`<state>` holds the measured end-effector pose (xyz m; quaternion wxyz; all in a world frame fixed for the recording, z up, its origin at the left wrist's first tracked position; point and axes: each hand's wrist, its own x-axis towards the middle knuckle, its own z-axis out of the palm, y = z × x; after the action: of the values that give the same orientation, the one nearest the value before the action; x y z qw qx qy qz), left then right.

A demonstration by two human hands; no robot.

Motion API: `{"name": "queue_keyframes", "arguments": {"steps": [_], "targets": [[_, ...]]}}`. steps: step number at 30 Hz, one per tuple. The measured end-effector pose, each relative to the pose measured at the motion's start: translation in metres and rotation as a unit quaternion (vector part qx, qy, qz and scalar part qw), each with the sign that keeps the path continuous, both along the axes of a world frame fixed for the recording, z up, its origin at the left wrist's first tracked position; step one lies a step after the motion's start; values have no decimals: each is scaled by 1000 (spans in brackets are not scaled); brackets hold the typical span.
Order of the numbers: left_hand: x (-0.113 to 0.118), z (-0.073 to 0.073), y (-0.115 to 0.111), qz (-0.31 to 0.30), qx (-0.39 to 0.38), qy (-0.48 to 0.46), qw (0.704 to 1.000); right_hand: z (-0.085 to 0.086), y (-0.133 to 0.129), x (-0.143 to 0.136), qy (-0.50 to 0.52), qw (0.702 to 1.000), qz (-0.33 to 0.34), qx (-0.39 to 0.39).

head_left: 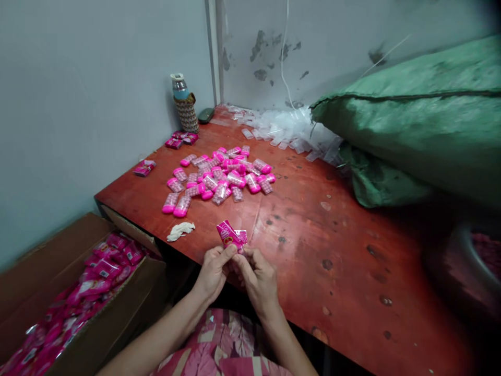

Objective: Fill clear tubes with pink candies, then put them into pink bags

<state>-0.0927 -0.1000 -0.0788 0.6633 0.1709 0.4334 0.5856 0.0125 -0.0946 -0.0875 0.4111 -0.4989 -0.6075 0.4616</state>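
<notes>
My left hand (214, 270) and my right hand (256, 275) meet at the table's front edge, both closed. Between their thumbs and fingers they pinch a pink printed card (227, 233), tilted upward. A second printed panel (241, 236) shows behind it; whether it is part of the same piece I cannot tell. Beyond my hands lies a loose pile of small clear candy boxes (236, 178) with bright pink caps, filled with pale pink balls. A crumpled white cloth or tissue (180, 231) rests left of my hands.
Stacks of pink cards (144, 167) lie along the left side of the red table (313, 224). A bottle in a woven holder (186, 112) stands behind. Clear plastic pieces (289, 128) are heaped near a big green sack (410, 125). At left, a cardboard box (129, 297) holds pink packets.
</notes>
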Motion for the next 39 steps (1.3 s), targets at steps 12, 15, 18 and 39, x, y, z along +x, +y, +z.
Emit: {"name": "queue_keyframes", "arguments": {"steps": [12, 15, 18, 39], "targets": [[0, 3, 3, -2, -15, -45, 999, 5, 19, 27, -82, 975, 9, 207], [0, 3, 1, -11, -33, -30, 999, 6, 23, 28, -116, 952, 31, 283], [2, 5, -1, -36, -58, -13, 998, 3, 24, 28, -145, 932, 35, 332], [-7, 8, -20, -94, -48, 12, 994, 11, 50, 37, -241, 874, 200, 371]]}}
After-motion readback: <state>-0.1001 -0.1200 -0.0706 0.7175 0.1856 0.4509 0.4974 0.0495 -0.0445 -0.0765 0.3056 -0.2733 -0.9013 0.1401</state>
